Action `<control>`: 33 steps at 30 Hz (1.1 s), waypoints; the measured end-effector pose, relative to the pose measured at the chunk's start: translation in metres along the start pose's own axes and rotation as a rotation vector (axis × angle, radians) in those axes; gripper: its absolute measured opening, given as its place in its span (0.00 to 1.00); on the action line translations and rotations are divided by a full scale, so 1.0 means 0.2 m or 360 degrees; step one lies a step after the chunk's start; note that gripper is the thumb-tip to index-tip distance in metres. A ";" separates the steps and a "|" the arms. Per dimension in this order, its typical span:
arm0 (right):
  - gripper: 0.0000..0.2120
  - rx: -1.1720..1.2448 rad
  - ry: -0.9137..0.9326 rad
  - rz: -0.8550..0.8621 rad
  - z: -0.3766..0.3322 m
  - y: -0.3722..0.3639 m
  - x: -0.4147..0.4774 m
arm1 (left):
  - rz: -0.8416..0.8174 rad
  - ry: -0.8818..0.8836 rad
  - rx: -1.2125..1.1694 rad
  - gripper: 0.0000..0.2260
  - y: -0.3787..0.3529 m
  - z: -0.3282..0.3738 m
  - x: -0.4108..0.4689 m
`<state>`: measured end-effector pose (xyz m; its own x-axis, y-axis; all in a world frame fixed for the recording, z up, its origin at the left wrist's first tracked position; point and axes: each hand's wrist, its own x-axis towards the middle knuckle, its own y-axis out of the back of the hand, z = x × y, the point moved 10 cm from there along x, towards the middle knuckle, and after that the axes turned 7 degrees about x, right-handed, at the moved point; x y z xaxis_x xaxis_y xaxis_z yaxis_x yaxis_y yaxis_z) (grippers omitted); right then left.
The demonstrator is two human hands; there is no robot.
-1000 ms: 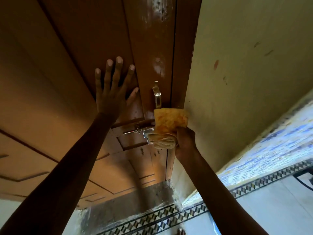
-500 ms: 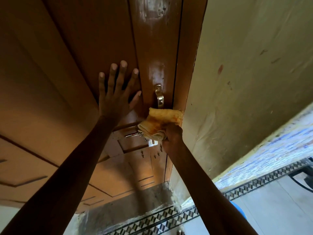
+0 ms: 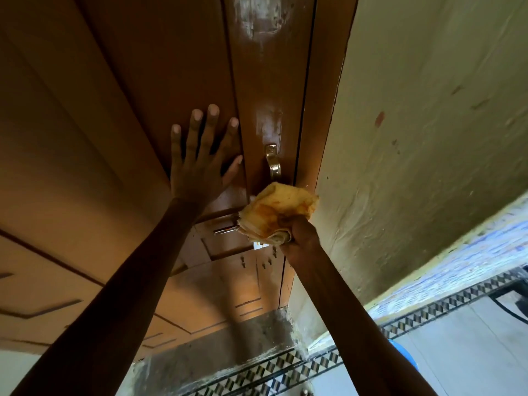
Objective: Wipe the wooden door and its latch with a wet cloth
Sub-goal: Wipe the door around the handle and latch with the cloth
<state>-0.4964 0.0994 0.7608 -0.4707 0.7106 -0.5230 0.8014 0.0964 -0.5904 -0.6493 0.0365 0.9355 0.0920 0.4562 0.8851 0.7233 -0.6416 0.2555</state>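
1. While our left hand [image 3: 200, 170] lies spread flat on the door [image 3: 128, 115], our right hand [image 3: 297, 238] clutches the cloth [image 3: 274, 210] over the latch [image 3: 225, 230].
2. Cloth looks soft, limp; we judge bunching it best.

A rough, pale green plastered wall [image 3: 423, 155] fills 2 o'clock, with a small reddish smudge [image 3: 379, 118]. A black-and-white geometric tile border [image 3: 285, 370] runs at 5 o'clock, beside pale grey floor tiles [image 3: 463, 347].
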 end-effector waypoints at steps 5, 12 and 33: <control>0.12 -0.0546 0.1774 0.0242 -0.58 -0.06 -0.45 | -0.0013 -0.0003 -0.0047 0.31 0.00 0.00 0.00; 0.24 -0.3079 0.3002 -0.0230 -0.21 -0.45 -0.38 | -0.0016 -0.0018 -0.0083 0.30 0.02 -0.01 0.01; 0.17 -0.4152 0.2866 0.0125 -0.14 -0.65 -0.27 | 0.0026 -0.0028 -0.0144 0.29 0.02 -0.01 0.00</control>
<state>-0.5637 0.0682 0.8831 -0.9069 0.1782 0.3817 0.1360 -0.7337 0.6657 -0.6481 0.0324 0.9370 0.1156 0.4555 0.8827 0.6570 -0.7016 0.2760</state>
